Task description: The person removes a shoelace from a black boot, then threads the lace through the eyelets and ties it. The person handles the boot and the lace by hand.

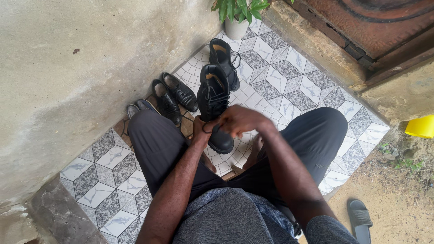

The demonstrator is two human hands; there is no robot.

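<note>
Seated knees frame a patterned tile floor (271, 86). Left hand (199, 129) steadies the black boot (214, 101) between them, though its grip stays hidden. Right hand (237, 121) pinches a lace (209, 128) near the toe. That boot looks heavy and stiff; the thin lace is limp. A second boot (224, 61) stands behind.

Two boots (213, 97), two dress shoes (174, 97)
</note>
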